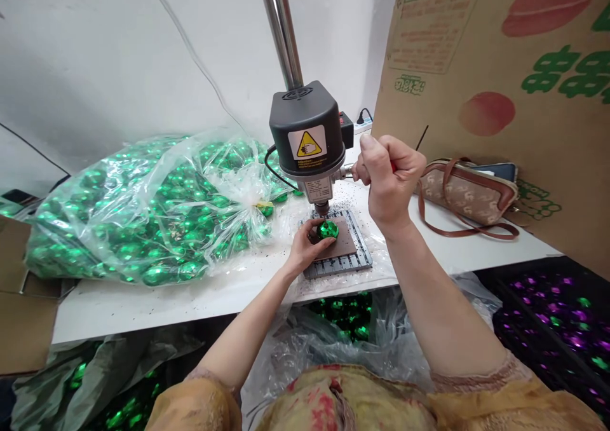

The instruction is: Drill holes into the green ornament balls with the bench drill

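Observation:
With thumb and fingers, my left hand [305,245] grips a shiny green faceted ball [328,229] on a brown board [339,243]. That board lies on the slotted metal base [365,259] of a small bench drill press. The press's black head [307,129], with a yellow warning label, is straight above the ball. Its chuck [323,208] sits just over the ball; I cannot tell whether a bit touches it. My right hand [391,173] is closed in a fist around the press's feed handle [347,172], at the right of the head.
A big clear bag [143,208] of green balls fills the left of the white table [181,304]. To the right are a handbag [469,192] and a tall printed carton [443,100]. Dark crates [548,329] of purple and green pieces stand below. Dark shavings litter the base.

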Action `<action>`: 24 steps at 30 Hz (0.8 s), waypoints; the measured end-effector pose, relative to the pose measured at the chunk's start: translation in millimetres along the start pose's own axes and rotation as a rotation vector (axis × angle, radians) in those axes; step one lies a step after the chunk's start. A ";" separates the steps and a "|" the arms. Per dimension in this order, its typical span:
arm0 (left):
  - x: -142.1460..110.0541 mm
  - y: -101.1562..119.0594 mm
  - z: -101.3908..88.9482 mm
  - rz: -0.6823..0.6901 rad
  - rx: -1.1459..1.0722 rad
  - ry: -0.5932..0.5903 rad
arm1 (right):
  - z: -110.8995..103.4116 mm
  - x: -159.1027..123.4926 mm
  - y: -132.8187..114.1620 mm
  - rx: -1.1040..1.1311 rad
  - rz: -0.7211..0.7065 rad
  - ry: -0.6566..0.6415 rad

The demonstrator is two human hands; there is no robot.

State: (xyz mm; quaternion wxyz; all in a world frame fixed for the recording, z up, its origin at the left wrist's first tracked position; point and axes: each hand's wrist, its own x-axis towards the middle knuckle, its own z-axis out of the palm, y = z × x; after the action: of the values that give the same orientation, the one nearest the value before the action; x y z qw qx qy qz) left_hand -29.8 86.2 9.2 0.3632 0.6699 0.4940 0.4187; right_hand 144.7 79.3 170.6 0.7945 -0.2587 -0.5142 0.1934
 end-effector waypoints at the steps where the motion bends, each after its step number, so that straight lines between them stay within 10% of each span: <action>1: -0.7 -0.5 0.7 0.012 0.043 0.008 | -0.2 -0.3 -0.4 -0.002 -0.002 -0.003; 24: -7.4 -4.9 6.7 -0.015 -0.005 0.037 | -2.3 -19.7 22.2 0.110 -0.237 0.070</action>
State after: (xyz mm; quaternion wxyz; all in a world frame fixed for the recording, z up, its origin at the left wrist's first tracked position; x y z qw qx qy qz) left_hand -26.6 79.8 0.7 0.3588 0.6573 0.5045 0.4298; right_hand 138.1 85.1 142.2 0.8422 -0.1590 -0.5017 0.1171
